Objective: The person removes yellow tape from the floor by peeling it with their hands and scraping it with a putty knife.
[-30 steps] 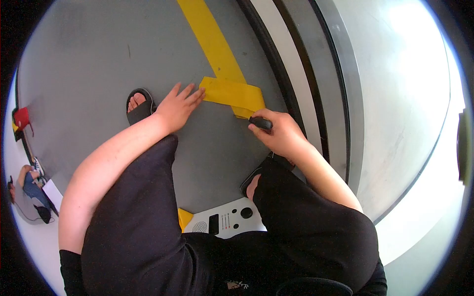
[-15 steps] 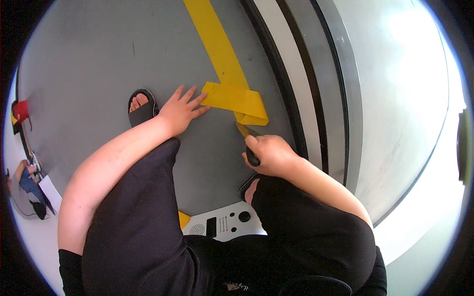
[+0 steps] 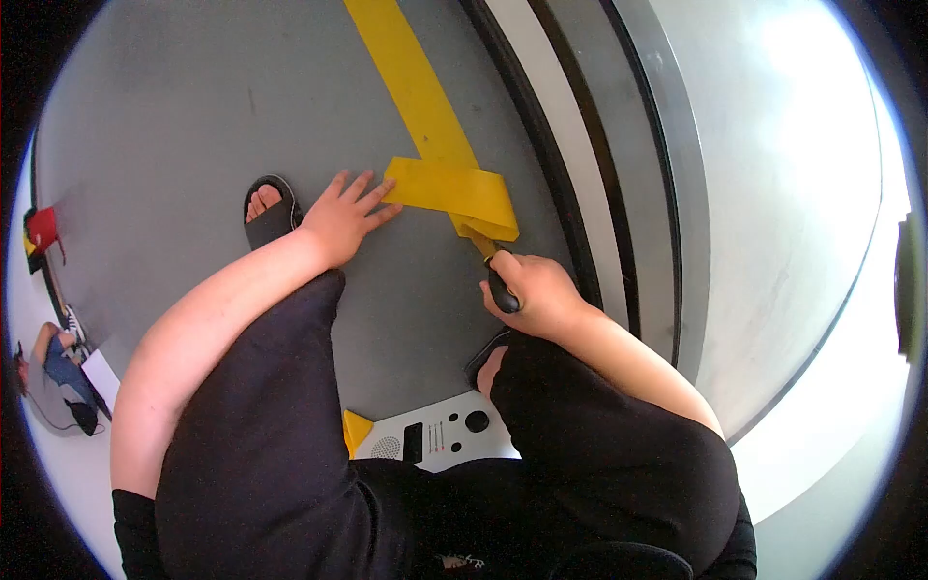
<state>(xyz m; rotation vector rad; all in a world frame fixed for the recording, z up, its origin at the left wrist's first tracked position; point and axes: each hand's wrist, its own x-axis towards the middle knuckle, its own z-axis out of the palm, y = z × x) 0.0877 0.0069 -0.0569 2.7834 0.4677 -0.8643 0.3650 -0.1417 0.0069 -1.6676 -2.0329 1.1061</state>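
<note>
Evidently, the right hand [image 3: 543,293] at three o'clock is gripping a black-handled blade [image 3: 499,282], its tip meeting the six-o'clock edge of the folded yellow tape [image 3: 449,190]. That tape is lying on the grey floor [image 3: 174,193] toward twelve. At ten o'clock the left hand [image 3: 340,222] is resting open, touching one tape end. Seemingly, the person is cutting or lifting tape; the next move is probably calling for steady pressure.

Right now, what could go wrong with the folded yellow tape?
The black-handled, flat-bladed tool in the right hand might tear the folded yellow tape where its blade meets it. It could scratch the grey floor beneath. A slip might nick the left hand, spread at the tape's end.
</note>
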